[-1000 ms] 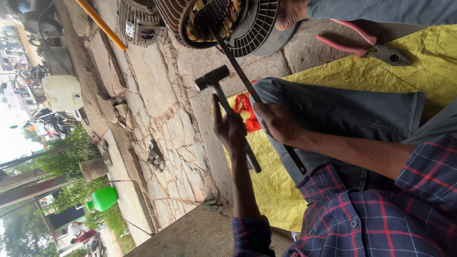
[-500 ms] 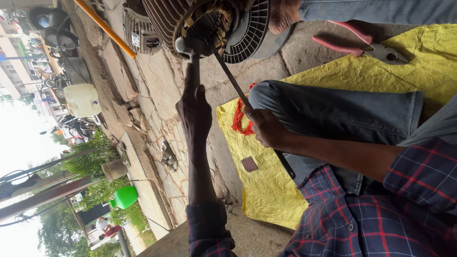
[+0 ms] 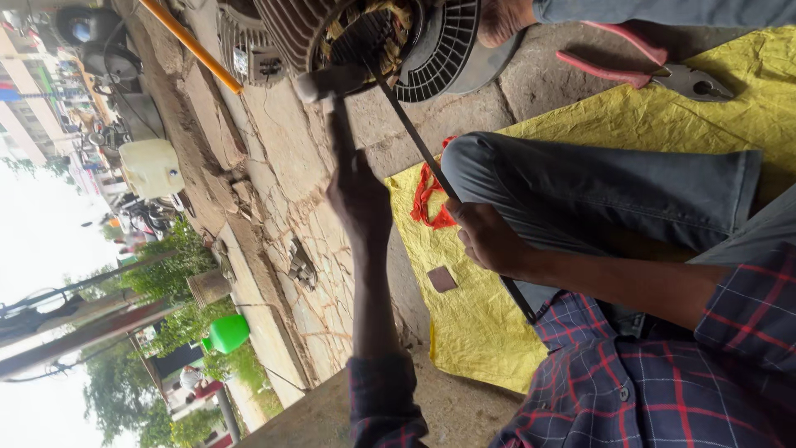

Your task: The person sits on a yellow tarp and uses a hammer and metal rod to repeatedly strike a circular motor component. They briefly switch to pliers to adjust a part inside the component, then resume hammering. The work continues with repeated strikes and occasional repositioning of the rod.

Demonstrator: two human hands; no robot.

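My left hand grips the handle of a hammer, whose blurred head is up beside the open end of an electric motor. A long dark metal rod is held in my right hand. It slants up from my lap, and its tip sits inside the motor's copper windings. The motor has a ribbed casing and lies on stone paving. A bare foot rests against its rim. My bent knee in grey jeans lies just right of the rod.
A yellow sheet covers the ground under me, with a red strap and a small brown square piece on it. Pink-handled pliers lie at top right. An orange pole, a white jerrycan and a green container are on the left.
My left hand swung the hammer from above the knee up to the motor, then drew back slightly. My right hand kept hold of the rod in the windings.
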